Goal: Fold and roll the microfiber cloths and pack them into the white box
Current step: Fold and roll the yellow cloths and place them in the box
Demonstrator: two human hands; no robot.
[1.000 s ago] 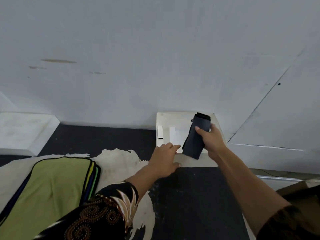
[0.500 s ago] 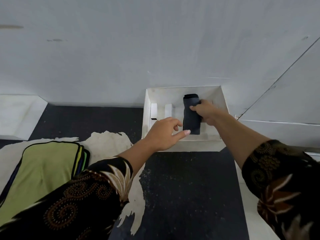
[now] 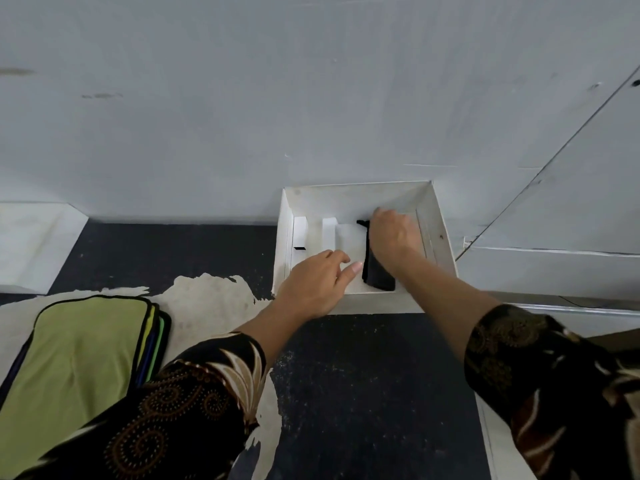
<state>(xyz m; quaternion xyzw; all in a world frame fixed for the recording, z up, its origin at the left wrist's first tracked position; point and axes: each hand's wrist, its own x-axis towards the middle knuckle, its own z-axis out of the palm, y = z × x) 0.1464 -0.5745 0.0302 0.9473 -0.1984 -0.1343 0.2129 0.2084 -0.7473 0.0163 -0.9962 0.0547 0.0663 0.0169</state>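
Dark navy rolled microfiber cloth (image 3: 375,271) is lying inside the shallow white cardboard box (image 3: 440,230), toward its 3 o'clock side. Right hand (image 3: 393,237) is reaching over it, fingers curling down round the roll and gripping it. Left hand (image 3: 318,282) is resting over the box's 6 o'clock wall, fingers relaxed, holding nothing, forefinger just beside the roll. Flat stack of green microfiber cloths (image 3: 79,348) is lying on the black tabletop (image 3: 363,375) at 8 o'clock of the box

I get soft, even daylight, faint shadows inside the white box (image 3: 436,230), wide-angle bending at the edges, slight overall softness.
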